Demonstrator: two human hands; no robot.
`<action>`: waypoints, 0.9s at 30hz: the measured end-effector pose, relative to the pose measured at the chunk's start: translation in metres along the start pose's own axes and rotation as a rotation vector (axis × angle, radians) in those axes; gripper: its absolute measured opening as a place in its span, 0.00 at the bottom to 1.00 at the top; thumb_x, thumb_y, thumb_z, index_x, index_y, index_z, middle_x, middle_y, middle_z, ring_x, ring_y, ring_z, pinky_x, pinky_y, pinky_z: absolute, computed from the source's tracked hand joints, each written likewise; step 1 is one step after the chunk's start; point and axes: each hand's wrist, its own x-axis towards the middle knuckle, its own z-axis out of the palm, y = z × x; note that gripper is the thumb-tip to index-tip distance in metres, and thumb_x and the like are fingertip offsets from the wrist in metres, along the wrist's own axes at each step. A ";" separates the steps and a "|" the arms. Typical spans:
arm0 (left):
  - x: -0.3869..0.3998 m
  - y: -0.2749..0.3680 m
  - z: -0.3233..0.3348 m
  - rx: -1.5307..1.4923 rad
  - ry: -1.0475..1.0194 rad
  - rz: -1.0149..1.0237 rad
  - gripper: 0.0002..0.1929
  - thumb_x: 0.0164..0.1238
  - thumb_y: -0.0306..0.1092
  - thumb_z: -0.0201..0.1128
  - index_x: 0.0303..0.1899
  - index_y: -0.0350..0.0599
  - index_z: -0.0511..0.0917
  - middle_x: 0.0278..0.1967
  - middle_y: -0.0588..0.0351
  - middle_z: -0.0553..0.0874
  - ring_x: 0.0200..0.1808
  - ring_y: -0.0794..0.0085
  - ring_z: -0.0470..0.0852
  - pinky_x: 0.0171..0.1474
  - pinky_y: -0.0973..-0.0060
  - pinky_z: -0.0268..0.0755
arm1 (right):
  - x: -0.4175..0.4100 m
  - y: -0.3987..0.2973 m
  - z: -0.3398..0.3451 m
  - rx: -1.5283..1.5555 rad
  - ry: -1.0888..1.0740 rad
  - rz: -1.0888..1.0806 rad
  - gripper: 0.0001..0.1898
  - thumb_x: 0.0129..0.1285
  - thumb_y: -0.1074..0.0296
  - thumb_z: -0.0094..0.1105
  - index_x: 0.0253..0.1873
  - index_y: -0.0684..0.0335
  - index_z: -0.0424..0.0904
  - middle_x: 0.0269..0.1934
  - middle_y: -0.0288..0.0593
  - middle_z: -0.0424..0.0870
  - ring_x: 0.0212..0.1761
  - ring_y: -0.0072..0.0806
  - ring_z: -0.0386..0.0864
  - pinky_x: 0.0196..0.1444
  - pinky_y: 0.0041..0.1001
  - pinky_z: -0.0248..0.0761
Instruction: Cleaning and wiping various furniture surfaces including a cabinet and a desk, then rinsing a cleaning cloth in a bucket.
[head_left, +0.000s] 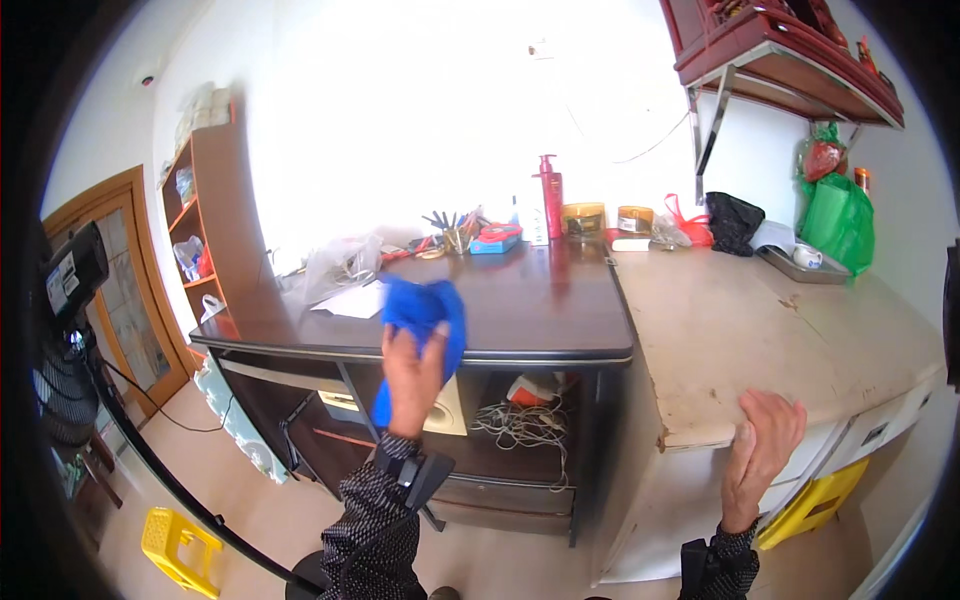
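Note:
A blue cloth (424, 300) is held in my left hand (414, 367) over the front edge of the dark wooden desk (525, 315), its lower part hanging down past the edge. Just behind the cloth, a white sheet of paper (351, 301) lies on the desktop beside a clear plastic bag (349, 262). My right hand (769, 442) rests on the front edge of the worn beige cabinet top (735, 360), holding nothing, its fingers lying close together on the surface. Motion blurs the cloth a little.
Along the wall stand a red pump bottle (550, 196), a blue tissue box (496, 238), amber-lidded jars (583, 220), a black bag (733, 223) and a metal tray (802, 264). Tangled cables (525, 424) fill a shelf below. A fan stand (172, 487) and yellow stool (180, 551) are left.

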 end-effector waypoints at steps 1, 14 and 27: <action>0.004 0.015 0.007 0.124 0.011 0.226 0.07 0.61 0.32 0.64 0.36 0.38 0.81 0.30 0.45 0.82 0.33 0.49 0.80 0.44 0.63 0.75 | 0.000 0.002 -0.002 0.004 -0.002 -0.004 0.13 0.69 0.65 0.46 0.48 0.64 0.78 0.48 0.45 0.80 0.56 0.41 0.73 0.70 0.48 0.47; 0.031 0.158 0.129 -0.044 -0.825 0.352 0.24 0.68 0.54 0.56 0.26 0.39 0.79 0.26 0.41 0.83 0.31 0.46 0.83 0.35 0.52 0.74 | -0.004 0.010 0.000 -0.059 -0.006 -0.038 0.14 0.70 0.63 0.42 0.47 0.64 0.78 0.48 0.46 0.80 0.55 0.42 0.74 0.70 0.48 0.49; 0.042 -0.011 -0.022 0.260 -0.617 -0.033 0.19 0.65 0.49 0.58 0.31 0.39 0.80 0.31 0.39 0.83 0.36 0.43 0.82 0.40 0.51 0.73 | -0.013 0.036 0.000 -0.143 -0.095 -0.138 0.19 0.75 0.60 0.37 0.56 0.67 0.75 0.54 0.54 0.77 0.59 0.49 0.71 0.69 0.46 0.53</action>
